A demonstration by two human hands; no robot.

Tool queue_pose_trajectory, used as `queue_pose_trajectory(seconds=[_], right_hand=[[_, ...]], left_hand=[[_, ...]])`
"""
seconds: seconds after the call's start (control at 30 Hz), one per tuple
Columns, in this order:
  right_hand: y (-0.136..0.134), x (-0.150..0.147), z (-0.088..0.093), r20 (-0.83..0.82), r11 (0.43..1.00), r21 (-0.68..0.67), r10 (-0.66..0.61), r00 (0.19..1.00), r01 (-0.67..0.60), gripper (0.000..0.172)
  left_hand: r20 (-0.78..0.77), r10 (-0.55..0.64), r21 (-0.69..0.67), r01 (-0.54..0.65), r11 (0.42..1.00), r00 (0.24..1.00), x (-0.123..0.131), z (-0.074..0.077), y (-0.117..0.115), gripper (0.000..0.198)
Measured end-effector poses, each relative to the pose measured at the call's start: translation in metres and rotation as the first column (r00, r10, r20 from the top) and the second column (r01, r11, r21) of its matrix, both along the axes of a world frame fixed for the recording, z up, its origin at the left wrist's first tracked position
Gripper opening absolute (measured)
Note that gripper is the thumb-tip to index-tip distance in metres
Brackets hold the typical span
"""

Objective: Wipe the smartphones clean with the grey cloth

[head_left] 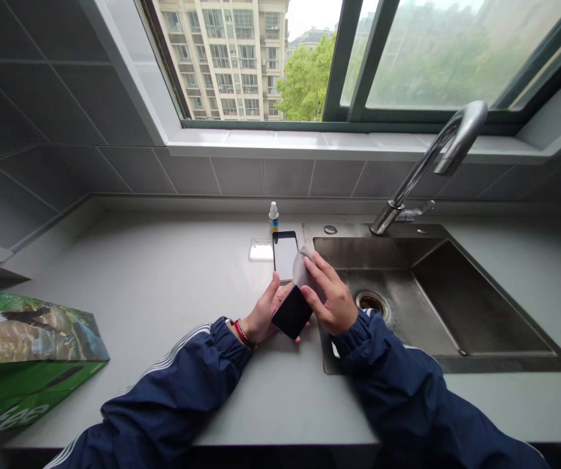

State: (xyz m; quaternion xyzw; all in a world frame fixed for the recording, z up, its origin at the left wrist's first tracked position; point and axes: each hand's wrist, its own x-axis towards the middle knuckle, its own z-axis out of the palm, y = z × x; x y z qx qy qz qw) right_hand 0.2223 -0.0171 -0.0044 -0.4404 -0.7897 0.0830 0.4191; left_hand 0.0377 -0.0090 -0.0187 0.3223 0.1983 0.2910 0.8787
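My left hand [263,316] is wrapped round a smartphone [292,314], its dark screen facing up. In my right hand [332,296], a thin grey cloth [302,266] is pinched between thumb and fingers, just above the phone's far edge. Beyond the hands, on the counter, is a flat pale panel with a black border [285,253], which looks like a screen protector. Close to its left lies a clear, rounded rectangle [261,250], perhaps a case. A small white-capped spray bottle [274,220] with a blue and yellow label stands upright behind the panel.
A steel sink [437,306] is set into the white counter [173,260] on the right, with a chrome faucet [422,163] over it. At the left edge stands a green printed box or bag [41,384]. A window is behind the counter.
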Motion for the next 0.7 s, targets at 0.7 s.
queue_pose_trajectory(seconds=[0.7], right_hand=[[-0.031, -0.031, 0.009, 0.239, 0.946, 0.004, 0.314, 0.919, -0.324, 0.051]], left_hand=[[0.129, 0.144, -0.306, -0.099, 0.947, 0.981, 0.000, 0.005, -0.003, 0.091]])
